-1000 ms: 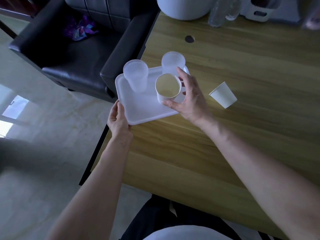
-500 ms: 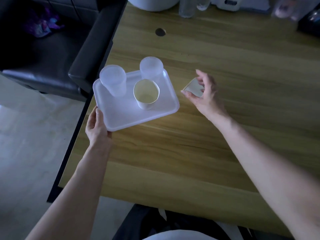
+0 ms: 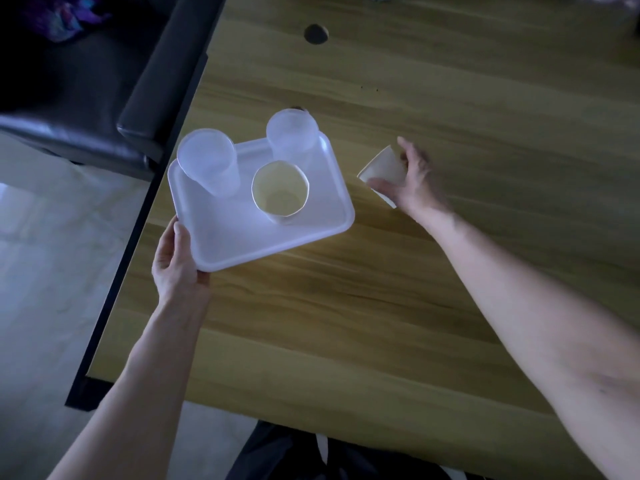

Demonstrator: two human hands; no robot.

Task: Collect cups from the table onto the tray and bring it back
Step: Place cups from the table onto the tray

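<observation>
My left hand [image 3: 176, 265] grips the near left corner of a white plastic tray [image 3: 242, 237] that hangs over the left edge of the wooden table [image 3: 450, 116]. On the tray stand two frosted plastic cups, one at the left [image 3: 209, 164] and one at the back [image 3: 292, 133], plus an upright paper cup [image 3: 280, 190]. Just right of the tray, my right hand [image 3: 414, 183] is closed around a second paper cup [image 3: 382, 168], which is tilted with its mouth toward the tray.
A black leather armchair [image 3: 104, 81] stands against the table's left edge, with a purple cloth [image 3: 65, 15] on its seat. A round cable hole [image 3: 316, 33] sits in the tabletop behind the tray. Pale floor lies to the left.
My right hand let go of the paper cup on the tray, reached right and took hold of the tilted paper cup. The tray stays in my left hand.
</observation>
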